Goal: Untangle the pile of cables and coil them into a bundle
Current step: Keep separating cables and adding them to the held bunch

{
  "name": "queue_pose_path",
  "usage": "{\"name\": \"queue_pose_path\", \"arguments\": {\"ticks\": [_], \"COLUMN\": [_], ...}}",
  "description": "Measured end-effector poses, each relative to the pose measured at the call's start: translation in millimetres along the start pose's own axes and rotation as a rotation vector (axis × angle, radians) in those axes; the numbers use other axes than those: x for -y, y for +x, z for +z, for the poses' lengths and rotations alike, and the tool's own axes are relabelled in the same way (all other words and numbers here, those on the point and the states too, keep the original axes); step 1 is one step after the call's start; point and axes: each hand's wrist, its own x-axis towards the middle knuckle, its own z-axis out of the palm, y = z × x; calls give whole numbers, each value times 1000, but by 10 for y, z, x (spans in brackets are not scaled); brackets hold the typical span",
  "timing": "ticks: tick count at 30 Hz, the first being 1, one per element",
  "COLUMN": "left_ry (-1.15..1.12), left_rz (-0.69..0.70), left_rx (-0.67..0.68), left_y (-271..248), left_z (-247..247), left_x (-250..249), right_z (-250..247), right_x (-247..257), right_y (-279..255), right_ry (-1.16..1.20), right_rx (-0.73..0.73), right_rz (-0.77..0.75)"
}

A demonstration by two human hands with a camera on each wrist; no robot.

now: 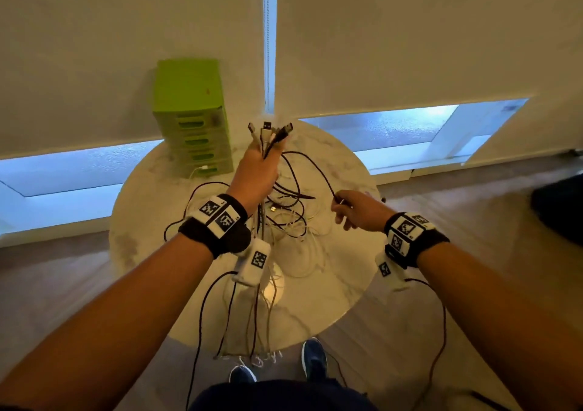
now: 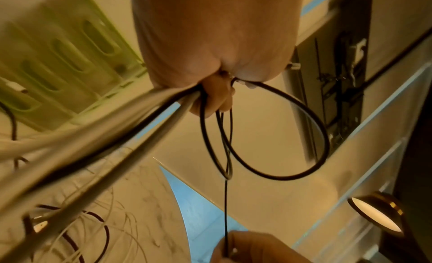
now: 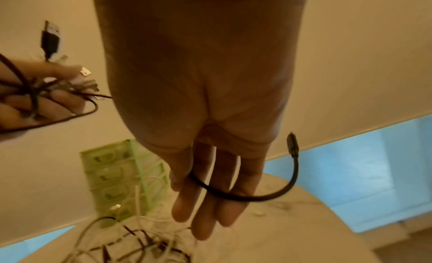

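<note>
My left hand (image 1: 257, 174) is raised above the round marble table (image 1: 334, 284) and grips a bunch of black and white cables (image 1: 268, 145). Their USB plugs (image 1: 271, 128) stick up out of the fist, and the long ends (image 1: 252, 316) hang down past the table's near edge. In the left wrist view the fist (image 2: 210, 67) squeezes the strands, with a black loop (image 2: 304, 141) hanging below. My right hand (image 1: 355, 208) pinches one black cable (image 3: 245, 197) between thumb and fingers; its plug end (image 3: 293, 143) pokes free. A tangled pile of cables (image 1: 293, 221) lies on the table between my hands.
A green drawer unit (image 1: 192, 117) stands at the table's back left, against the blinds. My shoes (image 1: 312, 357) are on the wooden floor under the near edge. A dark object (image 1: 561, 205) sits on the floor at far right.
</note>
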Motion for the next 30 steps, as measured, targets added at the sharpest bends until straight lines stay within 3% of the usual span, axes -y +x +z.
{"name": "queue_pose_path", "arguments": {"ticks": [7, 12, 16, 19, 23, 25, 28, 30], "left_ry": [222, 299, 295, 326, 337, 307, 253, 232], "left_rz": [28, 52, 53, 67, 80, 63, 28, 14], "left_rx": [266, 385, 384, 381, 355, 318, 285, 273], "left_y": [-178, -294, -289, -284, -254, -217, -184, -182], "left_z": [605, 981, 1111, 1133, 1170, 1165, 1150, 1168], "left_x": [201, 365, 400, 418, 449, 469, 469, 443], "right_z": [216, 234, 146, 42, -35, -75, -74, -20], "right_x": [-752, -554, -407, -536, -889, -1128, -1349, -1354], "right_y": [-614, -871, -968, -1039, -1047, -1062, -1104, -1102], "right_ry": [-119, 270, 362, 253, -207, -404, -514, -435], "right_rx": [69, -158, -451, -525, -478, -396, -72, 43], "right_rz": [243, -12, -67, -78, -98, 49, 391, 436]}}
